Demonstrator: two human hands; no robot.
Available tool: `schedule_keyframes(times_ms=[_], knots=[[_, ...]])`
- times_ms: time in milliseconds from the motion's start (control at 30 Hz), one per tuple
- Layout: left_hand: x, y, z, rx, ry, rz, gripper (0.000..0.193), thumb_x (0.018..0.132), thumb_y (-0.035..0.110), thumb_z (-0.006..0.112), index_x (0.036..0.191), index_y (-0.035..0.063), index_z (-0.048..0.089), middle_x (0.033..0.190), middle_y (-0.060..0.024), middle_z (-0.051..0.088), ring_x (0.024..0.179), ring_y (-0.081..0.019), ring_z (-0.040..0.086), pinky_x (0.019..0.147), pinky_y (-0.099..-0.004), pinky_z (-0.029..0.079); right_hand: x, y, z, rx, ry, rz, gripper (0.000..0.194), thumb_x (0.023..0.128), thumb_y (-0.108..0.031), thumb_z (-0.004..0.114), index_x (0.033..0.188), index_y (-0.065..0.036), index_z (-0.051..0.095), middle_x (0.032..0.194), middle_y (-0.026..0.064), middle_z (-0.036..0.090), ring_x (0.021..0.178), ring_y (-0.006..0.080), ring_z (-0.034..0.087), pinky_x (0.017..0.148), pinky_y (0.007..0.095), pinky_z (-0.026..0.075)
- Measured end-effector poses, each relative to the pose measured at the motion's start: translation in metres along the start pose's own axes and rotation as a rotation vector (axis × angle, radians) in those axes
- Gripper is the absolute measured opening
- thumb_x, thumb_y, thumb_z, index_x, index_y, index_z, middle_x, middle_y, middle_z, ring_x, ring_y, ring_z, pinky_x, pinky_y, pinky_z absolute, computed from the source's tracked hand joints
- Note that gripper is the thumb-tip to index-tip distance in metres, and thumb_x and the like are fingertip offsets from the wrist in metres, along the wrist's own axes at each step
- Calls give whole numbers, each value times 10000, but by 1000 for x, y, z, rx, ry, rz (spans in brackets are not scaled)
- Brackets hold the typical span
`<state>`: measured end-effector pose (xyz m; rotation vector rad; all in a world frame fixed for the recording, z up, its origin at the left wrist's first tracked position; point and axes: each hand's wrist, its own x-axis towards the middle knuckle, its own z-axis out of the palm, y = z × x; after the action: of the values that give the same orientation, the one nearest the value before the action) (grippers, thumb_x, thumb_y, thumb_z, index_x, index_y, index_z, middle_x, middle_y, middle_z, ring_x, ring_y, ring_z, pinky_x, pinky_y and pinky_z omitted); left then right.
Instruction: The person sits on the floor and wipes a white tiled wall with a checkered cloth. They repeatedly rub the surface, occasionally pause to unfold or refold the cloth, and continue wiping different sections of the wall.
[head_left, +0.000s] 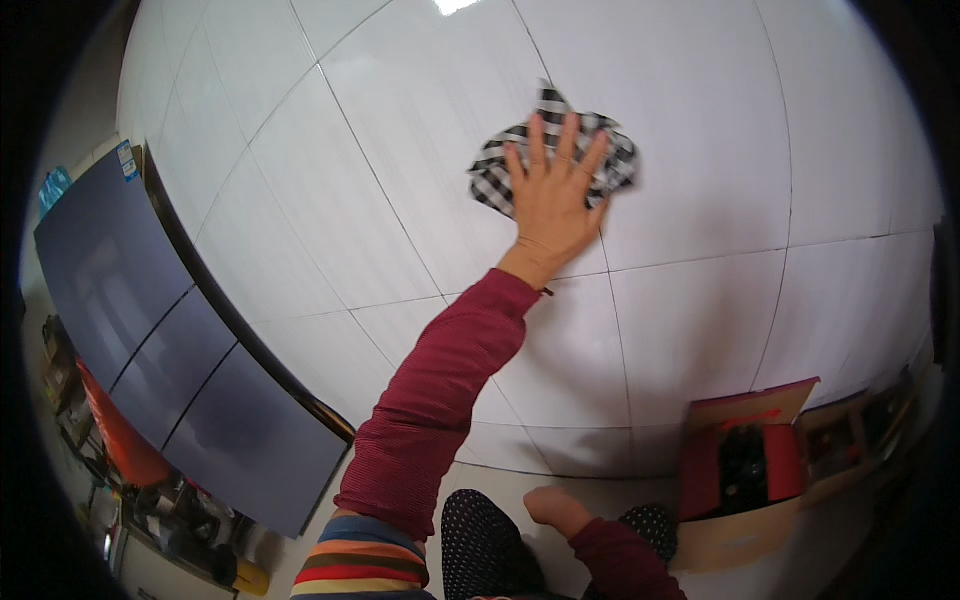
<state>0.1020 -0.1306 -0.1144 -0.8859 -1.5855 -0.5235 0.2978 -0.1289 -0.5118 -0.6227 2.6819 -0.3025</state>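
Observation:
My left hand (559, 191), fingers spread, presses a black-and-white checkered cloth (491, 184) flat against a white tiled wall (690, 150). The cloth is bunched and shows all around the fingers, with one corner sticking up above them. A dark red sleeve covers that forearm, with a striped sleeve part near the elbow. Low in the view, my right hand (556, 508) hangs near my legs, away from the wall. It looks curled closed, with nothing visible in it; its fingers are hard to make out.
A grey-blue refrigerator (180, 337) stands at the left against the wall. Beyond it are a red-orange bag (127, 442) and cluttered items. On the floor at the lower right, an open red box (701, 465) holds dark objects, with another open box (832, 442) beside it.

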Motion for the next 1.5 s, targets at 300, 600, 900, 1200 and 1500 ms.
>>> schedule_keyframes(times_ms=[300, 600, 900, 1200, 1500], knots=[[1, 6, 18, -77, -41, 187, 727, 667, 304, 753, 1335, 245, 472, 1472, -63, 315, 1376, -373, 200, 1027, -620, 197, -14, 11, -38, 24, 27, 40, 138, 742, -54, 544, 773, -4, 669, 828, 186, 664, 766, 366, 648, 643, 471, 520], [-52, -25, -27, 47, -113, 330, 666, 658, 295, 699, 1297, 251, 515, 1462, -11, 350, 1400, -290, 193, 1116, -533, 65, -18, -13, -22, -12, -6, 82, 132, 732, -34, 529, 738, 17, 651, 811, 235, 641, 760, 387, 636, 658, 486, 504], [-91, -59, -42, 51, -136, 272, 686, 617, 290, 724, 1272, 226, 532, 1448, -31, 373, 1380, -327, 231, 1056, -579, 188, -22, 19, 17, 104, 85, 53, 142, 742, -39, 521, 778, 11, 650, 791, 245, 631, 745, 402, 629, 655, 498, 498], [-80, -39, -19, 161, -149, 238, 724, 586, 247, 728, 1279, 212, 518, 1453, -66, 354, 1373, -356, 229, 1046, -602, 180, -31, 70, 54, 244, 193, -60, 136, 767, -95, 530, 796, -30, 646, 847, 211, 648, 786, 397, 634, 664, 496, 508], [-118, -97, -24, 134, 5, 104, 630, 640, 189, 558, 1265, 111, 541, 1456, -102, 353, 1384, -376, 202, 1082, -578, 112, -18, 67, 63, 220, 93, -39, 148, 810, -118, 508, 844, -42, 630, 875, 205, 651, 814, 390, 635, 676, 505, 503]])
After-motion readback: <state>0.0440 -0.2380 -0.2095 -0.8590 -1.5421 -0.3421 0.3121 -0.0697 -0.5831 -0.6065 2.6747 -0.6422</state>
